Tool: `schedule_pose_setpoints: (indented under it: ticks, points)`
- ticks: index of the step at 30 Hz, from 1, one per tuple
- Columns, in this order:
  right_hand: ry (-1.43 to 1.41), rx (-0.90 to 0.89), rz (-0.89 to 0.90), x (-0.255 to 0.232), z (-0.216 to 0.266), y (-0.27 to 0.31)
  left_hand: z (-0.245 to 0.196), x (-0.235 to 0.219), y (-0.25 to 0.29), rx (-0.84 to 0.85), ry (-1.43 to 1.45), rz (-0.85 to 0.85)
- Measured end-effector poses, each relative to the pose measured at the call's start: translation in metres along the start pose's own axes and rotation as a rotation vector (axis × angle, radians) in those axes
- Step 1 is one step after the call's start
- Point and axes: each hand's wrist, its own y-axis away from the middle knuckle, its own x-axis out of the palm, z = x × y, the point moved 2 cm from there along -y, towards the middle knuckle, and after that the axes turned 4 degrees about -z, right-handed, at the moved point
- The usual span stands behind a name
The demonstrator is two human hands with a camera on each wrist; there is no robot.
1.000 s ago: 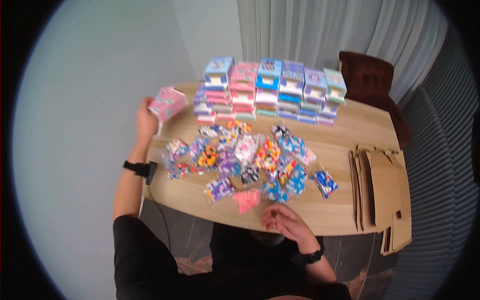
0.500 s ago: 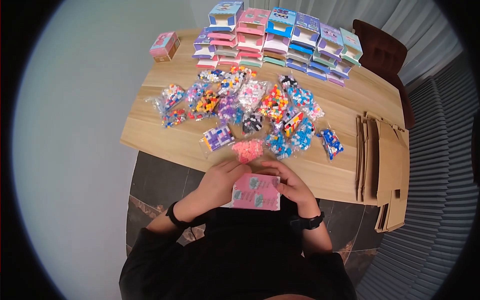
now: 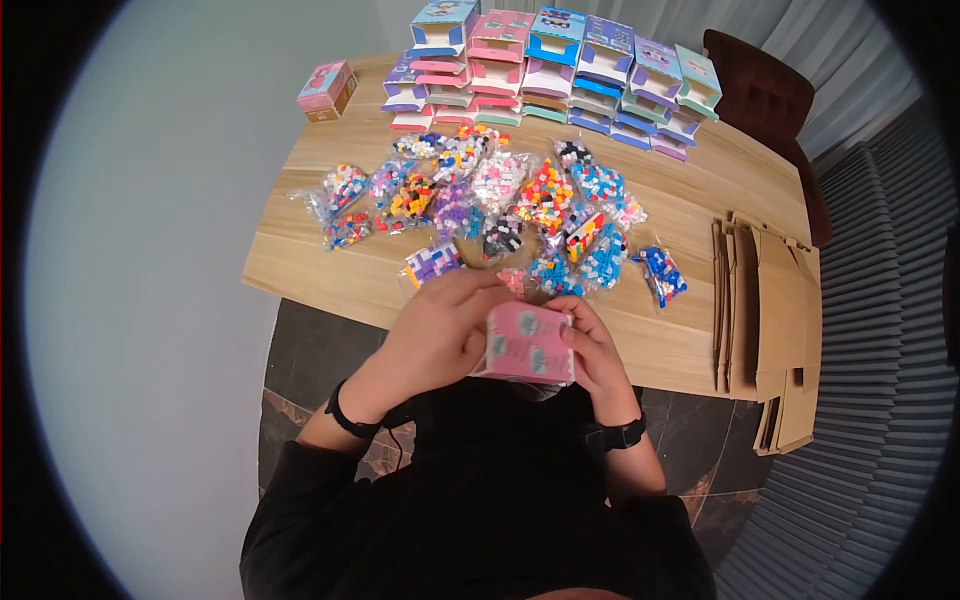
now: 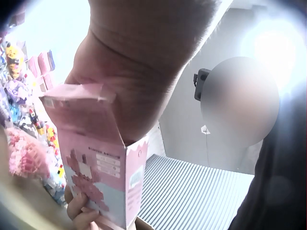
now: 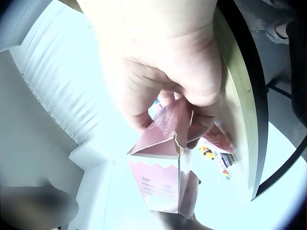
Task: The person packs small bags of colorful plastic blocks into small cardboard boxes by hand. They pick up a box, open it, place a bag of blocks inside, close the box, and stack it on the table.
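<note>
At the table's front edge, both hands are on a pink box (image 3: 530, 342). My left hand (image 3: 430, 325) curls at its left end. From the right, my right hand (image 3: 597, 350) grips it, thumb on the near face. In the left wrist view, the box (image 4: 98, 167) has a raised flap (image 4: 81, 112); the left fingers are hidden behind it, and right fingers (image 4: 82, 213) hold the lower end. The right wrist view shows my right hand (image 5: 163, 67) pinching one end of the box (image 5: 156, 187). Bagged pink pieces (image 3: 512, 280) lie just beyond.
Bags of coloured pieces (image 3: 500, 180) cover the middle of the table (image 3: 340, 285). Stacked open boxes (image 3: 545, 80) line the back, with another pink box (image 3: 326, 90) at back left. Flattened cardboard (image 3: 775, 310) stands at the right; a brown chair (image 3: 757, 90) is behind.
My left hand has brought a pink box from the table's left side to the right hand. Over the last half second, both hands and the box have risen slightly in view, and the box has tilted.
</note>
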Motion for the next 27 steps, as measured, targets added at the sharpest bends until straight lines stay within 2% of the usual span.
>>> schedule_pose_setpoints:
  ticks: [4,7,10,13,16,22,27]
  points:
    - [-0.134,-0.007,-0.050,-0.012,0.004,0.003,0.018,-0.017,0.001,-0.034,-0.032,-0.186]
    - [-0.243,-0.010,-0.037,-0.021,0.000,0.001,0.049,0.011,0.013,-0.232,-0.041,-0.162]
    - [-0.295,-0.016,-0.087,-0.019,0.001,0.002,0.047,0.049,0.015,-0.090,-0.055,-0.073]
    - [-0.372,0.027,-0.151,-0.017,0.002,0.004,0.049,0.066,0.020,-0.112,-0.136,0.000]
    - [-0.524,0.063,-0.051,-0.018,0.002,0.003,0.045,0.062,0.017,-0.110,-0.128,0.025]
    - [-0.491,0.038,-0.126,-0.012,0.004,0.002,0.051,0.061,0.025,-0.089,-0.173,0.048]
    - [-0.416,0.027,-0.080,-0.011,0.003,0.004,0.052,0.048,0.023,-0.149,-0.011,-0.051]
